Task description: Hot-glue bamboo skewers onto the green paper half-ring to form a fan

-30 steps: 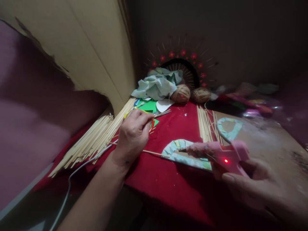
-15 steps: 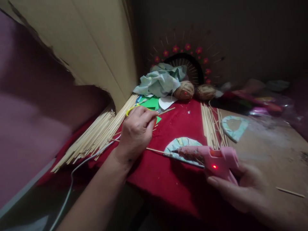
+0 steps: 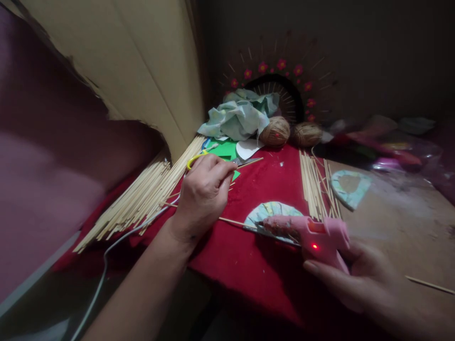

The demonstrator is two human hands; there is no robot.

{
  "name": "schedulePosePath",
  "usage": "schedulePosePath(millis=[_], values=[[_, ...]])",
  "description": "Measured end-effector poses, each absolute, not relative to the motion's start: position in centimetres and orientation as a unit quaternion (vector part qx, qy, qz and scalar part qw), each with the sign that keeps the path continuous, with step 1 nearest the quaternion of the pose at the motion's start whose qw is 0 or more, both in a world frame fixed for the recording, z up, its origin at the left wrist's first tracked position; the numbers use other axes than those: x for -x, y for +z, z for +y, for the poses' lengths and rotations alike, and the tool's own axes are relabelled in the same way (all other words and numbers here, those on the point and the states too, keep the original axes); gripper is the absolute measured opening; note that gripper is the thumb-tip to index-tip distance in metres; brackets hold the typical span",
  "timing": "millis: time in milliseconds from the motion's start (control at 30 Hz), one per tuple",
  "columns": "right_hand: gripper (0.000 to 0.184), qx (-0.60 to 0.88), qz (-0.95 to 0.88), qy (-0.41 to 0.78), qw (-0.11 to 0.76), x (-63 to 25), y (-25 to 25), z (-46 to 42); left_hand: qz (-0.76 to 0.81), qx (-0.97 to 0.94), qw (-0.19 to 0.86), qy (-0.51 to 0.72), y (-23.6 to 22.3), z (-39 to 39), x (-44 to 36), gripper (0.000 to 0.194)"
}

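Observation:
My left hand (image 3: pixel 205 192) is closed, knuckles up, its fingertips hidden under it. A thin wooden stick (image 3: pixel 231 221) seems to run through its grasp, showing on both sides. The stick's right end meets the straight near edge of a half-round piece wrapped in pale green patterned fabric (image 3: pixel 273 208). My right hand (image 3: pixel 359 279) grips a pink hot glue gun (image 3: pixel 325 237) with a red light on. Its dark, smeared nozzle points left, over the fabric-wrapped piece. Just beyond my left hand lie yellow-handled scissors (image 3: pixel 194 161), partly covered by it.
Bundles of sticks lie at left (image 3: pixel 138 201) and right (image 3: pixel 313 184) on the red cloth (image 3: pixel 270 175). Behind are crumpled fabric (image 3: pixel 236 118) and twine balls (image 3: pixel 276 131). A second wrapped piece (image 3: pixel 350 195) lies on a brown board (image 3: pixel 408 237). A white cord (image 3: pixel 106 265) crosses at left.
The view has shifted slightly, moving the background a little right. The glue gun has moved a touch left relative to the wrapped piece. Both hands keep their grasp.

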State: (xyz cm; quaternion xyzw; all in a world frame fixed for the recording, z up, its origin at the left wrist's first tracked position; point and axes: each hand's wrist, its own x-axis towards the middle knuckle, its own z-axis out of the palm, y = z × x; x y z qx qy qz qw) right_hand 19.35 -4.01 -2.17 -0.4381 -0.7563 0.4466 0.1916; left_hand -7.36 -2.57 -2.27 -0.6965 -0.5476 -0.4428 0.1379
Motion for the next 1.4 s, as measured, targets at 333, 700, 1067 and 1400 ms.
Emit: schedulePosePath(millis=[333, 700, 1067, 1400], values=[[0.048, 0.392, -0.806, 0.410, 0.168, -19.1, -1.3, -3.9, -0.553, 0.698, 0.141, -0.434, -2.2, -2.6, 7.4, 0.013], [0.049, 0.404, -0.781, 0.447, 0.163, -19.4, -1.0, -4.2, -0.553, 0.699, 0.141, -0.431, -2.3, -2.6, 7.4, 0.014], [0.048, 0.410, -0.764, 0.468, 0.172, -19.1, -2.0, -4.2, -0.555, 0.699, 0.142, -0.429, -2.3, -2.7, 7.4, 0.014], [0.046, 0.388, -0.769, 0.472, 0.188, -19.2, -1.3, -4.1, -0.552, 0.700, 0.140, -0.431, -2.3, -2.7, 7.3, 0.015]])
